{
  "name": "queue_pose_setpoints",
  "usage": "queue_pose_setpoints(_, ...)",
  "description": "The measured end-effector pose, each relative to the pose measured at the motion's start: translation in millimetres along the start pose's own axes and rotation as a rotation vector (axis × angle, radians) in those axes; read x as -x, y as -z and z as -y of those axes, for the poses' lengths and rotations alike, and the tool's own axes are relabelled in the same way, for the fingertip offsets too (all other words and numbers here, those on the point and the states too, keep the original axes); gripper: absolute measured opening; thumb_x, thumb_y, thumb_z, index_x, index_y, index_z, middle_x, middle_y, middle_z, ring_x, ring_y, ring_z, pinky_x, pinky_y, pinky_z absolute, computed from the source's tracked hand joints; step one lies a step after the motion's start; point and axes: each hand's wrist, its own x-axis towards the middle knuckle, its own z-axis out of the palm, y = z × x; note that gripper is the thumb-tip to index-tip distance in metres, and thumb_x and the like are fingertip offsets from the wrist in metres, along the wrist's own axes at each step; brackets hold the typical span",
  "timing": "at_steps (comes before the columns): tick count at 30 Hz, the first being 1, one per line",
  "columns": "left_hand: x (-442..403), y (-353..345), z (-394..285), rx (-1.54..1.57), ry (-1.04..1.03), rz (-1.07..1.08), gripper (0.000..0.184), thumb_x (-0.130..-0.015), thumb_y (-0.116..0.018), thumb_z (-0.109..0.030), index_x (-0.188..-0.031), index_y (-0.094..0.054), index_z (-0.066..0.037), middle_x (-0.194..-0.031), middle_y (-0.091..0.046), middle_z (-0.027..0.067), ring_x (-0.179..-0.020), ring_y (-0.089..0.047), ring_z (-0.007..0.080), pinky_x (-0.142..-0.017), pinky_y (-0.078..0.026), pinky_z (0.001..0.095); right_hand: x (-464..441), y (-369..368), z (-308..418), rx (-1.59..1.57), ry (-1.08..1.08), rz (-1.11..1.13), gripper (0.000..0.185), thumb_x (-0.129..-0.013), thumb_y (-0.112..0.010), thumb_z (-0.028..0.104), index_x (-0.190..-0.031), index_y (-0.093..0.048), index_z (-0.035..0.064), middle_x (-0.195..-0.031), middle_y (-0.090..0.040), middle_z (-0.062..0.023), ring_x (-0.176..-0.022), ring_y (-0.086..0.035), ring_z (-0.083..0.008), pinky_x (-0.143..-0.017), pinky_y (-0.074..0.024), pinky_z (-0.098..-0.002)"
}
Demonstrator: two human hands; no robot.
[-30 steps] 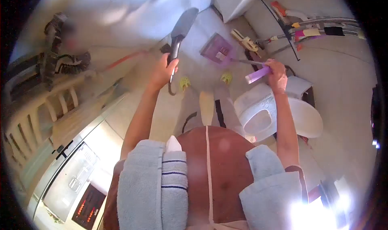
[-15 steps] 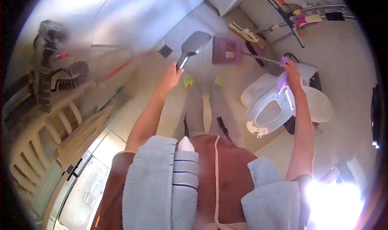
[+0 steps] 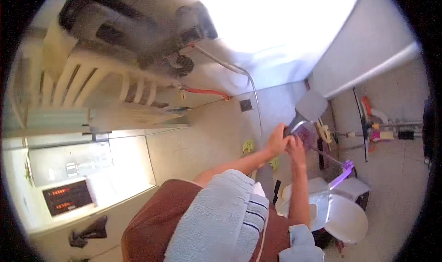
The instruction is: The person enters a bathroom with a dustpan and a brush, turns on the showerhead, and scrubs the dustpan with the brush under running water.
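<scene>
- The left hand (image 3: 277, 141) has its fingers curled round the grip of the grey paddle (image 3: 311, 106), a sound hold for steadying the broad head.
- The right hand (image 3: 296, 150) meets it there; I can't tell whether those fingers clench.
- Mind the purple dustpan (image 3: 309, 140) just beyond.

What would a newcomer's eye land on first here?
Probably the white glare at the top, then the left hand and right hand close together by a grey flat-headed tool, right of centre. A pale blue towel at bottom centre and a purple handle at right also stand out.
</scene>
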Motion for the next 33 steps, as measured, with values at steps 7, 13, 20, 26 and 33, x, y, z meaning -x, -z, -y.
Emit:
queue_pose_setpoints(7, -28, 147, -44, 0.332, -0.083, -0.215, 0.022, -0.084, -0.054, -0.027, -0.092, -0.052, -0.007, -0.088, -0.051, 0.0025, -0.083, -0.049, 0.0134, -0.076, -0.043, 0.0304, -9, -13, -23, -0.420, 0.033, -0.041, 0.036, -0.088, -0.049, 0.039, -0.101, -0.051, 0.0060, -0.071, -0.051, -0.0012, -0.063, -0.047, -0.0093, -0.054, -0.0369, -0.0239)
queue_pose_setpoints(13, -90, 296, -111, 0.655, -0.409, -0.376, 0.032, -0.090, -0.047, -0.029, -0.094, -0.055, 0.002, -0.093, -0.060, 0.0101, -0.080, -0.059, 0.0155, -0.074, -0.050, 0.0295, 17, 27, -53, -0.390, -0.085, -0.350, 0.046, -0.085, -0.042, 0.054, -0.084, -0.051, 0.0089, -0.054, -0.042, 0.0008, -0.042, -0.039, -0.0084, -0.037, -0.0294, -0.0229)
queue_pose_setpoints(20, -120, 319, -87, 0.828, -0.471, -0.206, 0.030, -0.092, -0.039, -0.028, -0.091, -0.047, 0.001, -0.099, -0.057, 0.0219, -0.084, -0.058, 0.0280, -0.080, -0.047, 0.0398, 63, -6, -64, -0.681, -0.113, -0.683, 0.039, -0.086, -0.042, 0.053, -0.089, -0.047, 0.0142, -0.059, -0.040, 0.0024, -0.045, -0.034, -0.0080, -0.039, -0.0273, -0.0225)
queue_pose_setpoints(26, -134, 307, -78, 0.487, -0.631, -0.212, 0.066, -0.087, -0.036, -0.054, -0.108, -0.035, 0.009, -0.100, -0.054, 0.0226, -0.076, -0.060, 0.0336, -0.076, -0.050, 0.0462, 75, -20, -76, -0.607, -0.087, -0.789, 0.056, -0.085, -0.035, 0.059, -0.074, -0.049, 0.0057, -0.049, -0.041, -0.0014, -0.039, -0.038, -0.0116, -0.037, -0.0288, -0.0254)
queue_pose_setpoints(33, -89, 138, 2, 0.802, 0.133, 0.502, 0.022, -0.085, -0.049, -0.017, -0.098, -0.055, -0.001, -0.093, -0.056, 0.0100, -0.085, -0.054, 0.0179, -0.080, -0.044, 0.0313, 73, -15, -84, -0.644, -0.087, -0.786, 0.057, -0.085, -0.036, 0.059, -0.071, -0.050, 0.0052, -0.049, -0.043, -0.0011, -0.039, -0.039, -0.0112, -0.037, -0.0292, -0.0255)
